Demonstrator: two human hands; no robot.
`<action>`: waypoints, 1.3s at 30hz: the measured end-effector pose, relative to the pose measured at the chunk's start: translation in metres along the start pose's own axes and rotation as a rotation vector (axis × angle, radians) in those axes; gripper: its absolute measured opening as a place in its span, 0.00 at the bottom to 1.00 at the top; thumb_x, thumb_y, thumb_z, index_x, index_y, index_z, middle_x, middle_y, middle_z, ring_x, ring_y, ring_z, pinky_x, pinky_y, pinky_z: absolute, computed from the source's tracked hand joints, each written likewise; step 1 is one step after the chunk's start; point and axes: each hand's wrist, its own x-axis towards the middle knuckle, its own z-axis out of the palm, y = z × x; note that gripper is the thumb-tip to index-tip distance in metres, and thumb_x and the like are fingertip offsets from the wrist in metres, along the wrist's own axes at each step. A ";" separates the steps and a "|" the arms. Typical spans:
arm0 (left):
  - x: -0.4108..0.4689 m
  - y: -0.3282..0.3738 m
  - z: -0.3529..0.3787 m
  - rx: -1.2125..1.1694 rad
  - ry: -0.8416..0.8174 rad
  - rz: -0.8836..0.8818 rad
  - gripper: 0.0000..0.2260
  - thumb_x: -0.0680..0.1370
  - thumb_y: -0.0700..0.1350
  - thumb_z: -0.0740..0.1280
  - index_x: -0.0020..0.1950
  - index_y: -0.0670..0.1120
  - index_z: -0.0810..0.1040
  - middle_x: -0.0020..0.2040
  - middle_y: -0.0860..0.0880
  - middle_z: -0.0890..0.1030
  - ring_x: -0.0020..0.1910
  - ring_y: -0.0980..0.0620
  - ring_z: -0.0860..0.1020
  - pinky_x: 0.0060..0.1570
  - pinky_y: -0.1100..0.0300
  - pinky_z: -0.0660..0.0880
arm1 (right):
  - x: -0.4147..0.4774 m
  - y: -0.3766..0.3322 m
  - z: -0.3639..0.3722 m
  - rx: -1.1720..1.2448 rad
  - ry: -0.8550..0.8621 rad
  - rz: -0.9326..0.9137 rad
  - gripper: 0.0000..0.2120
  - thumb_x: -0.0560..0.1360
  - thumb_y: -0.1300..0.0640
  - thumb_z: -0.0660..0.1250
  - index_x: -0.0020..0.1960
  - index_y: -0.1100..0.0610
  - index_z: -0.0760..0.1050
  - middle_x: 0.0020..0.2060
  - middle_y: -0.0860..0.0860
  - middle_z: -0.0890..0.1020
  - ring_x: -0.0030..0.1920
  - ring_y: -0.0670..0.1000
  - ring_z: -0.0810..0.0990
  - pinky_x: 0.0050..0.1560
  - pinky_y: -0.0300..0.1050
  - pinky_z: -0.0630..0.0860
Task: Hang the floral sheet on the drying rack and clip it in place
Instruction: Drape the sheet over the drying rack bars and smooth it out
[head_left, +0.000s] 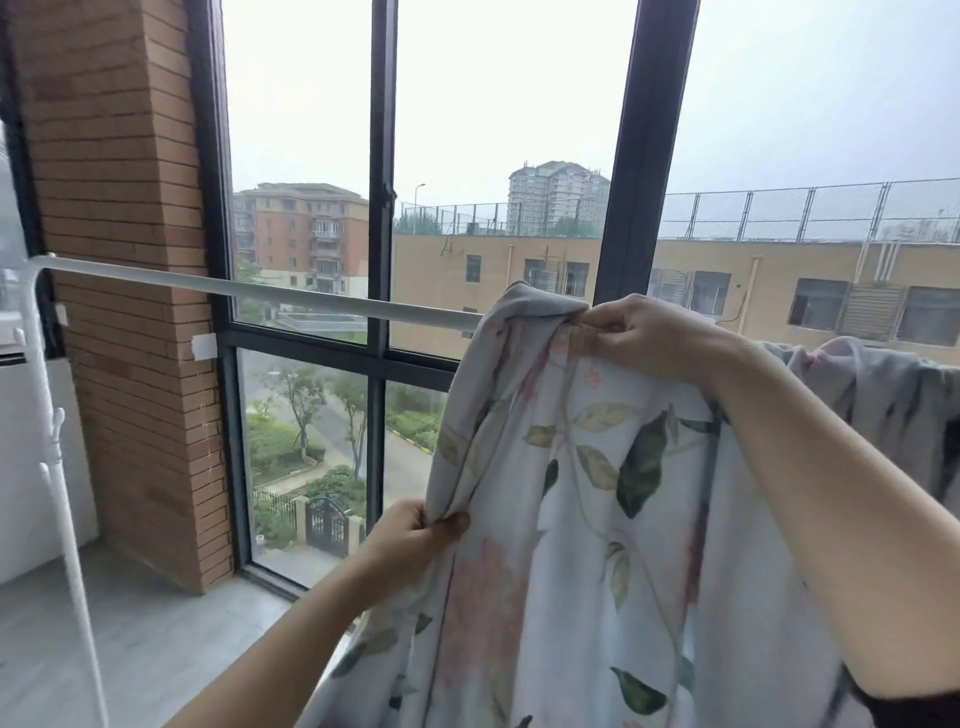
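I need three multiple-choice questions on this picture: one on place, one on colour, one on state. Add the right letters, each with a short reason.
1. Where does the right hand grip the floral sheet? A) at its top, near the rail B) at its bottom hem C) nowhere
2. What colour is the rail? A) black B) white C) red
3. What does the left hand do? A) hangs free B) holds a clip C) pinches the sheet's edge

1 A, it bunches the sheet's top at rail height. 2 B, white against the dark window frame. 3 C, it nips a fold of the edge.
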 end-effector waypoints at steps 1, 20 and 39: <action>-0.003 0.004 -0.008 -0.009 0.014 0.000 0.23 0.65 0.60 0.68 0.42 0.39 0.82 0.37 0.47 0.81 0.38 0.50 0.79 0.41 0.55 0.75 | -0.001 0.000 -0.001 -0.006 0.001 -0.001 0.09 0.75 0.35 0.61 0.47 0.35 0.78 0.37 0.40 0.79 0.43 0.46 0.79 0.48 0.49 0.77; 0.062 0.215 -0.084 0.380 0.485 0.514 0.11 0.76 0.49 0.68 0.53 0.43 0.79 0.46 0.48 0.79 0.45 0.49 0.76 0.43 0.58 0.69 | -0.007 -0.001 -0.009 -0.044 0.248 0.356 0.11 0.77 0.59 0.60 0.36 0.58 0.75 0.42 0.57 0.81 0.42 0.56 0.75 0.43 0.45 0.69; 0.117 0.186 -0.055 0.940 0.374 0.351 0.17 0.79 0.55 0.61 0.42 0.46 0.83 0.49 0.49 0.85 0.47 0.49 0.80 0.40 0.60 0.71 | -0.015 -0.028 -0.005 0.038 0.183 0.114 0.17 0.74 0.40 0.66 0.56 0.49 0.80 0.51 0.47 0.83 0.52 0.47 0.80 0.55 0.46 0.77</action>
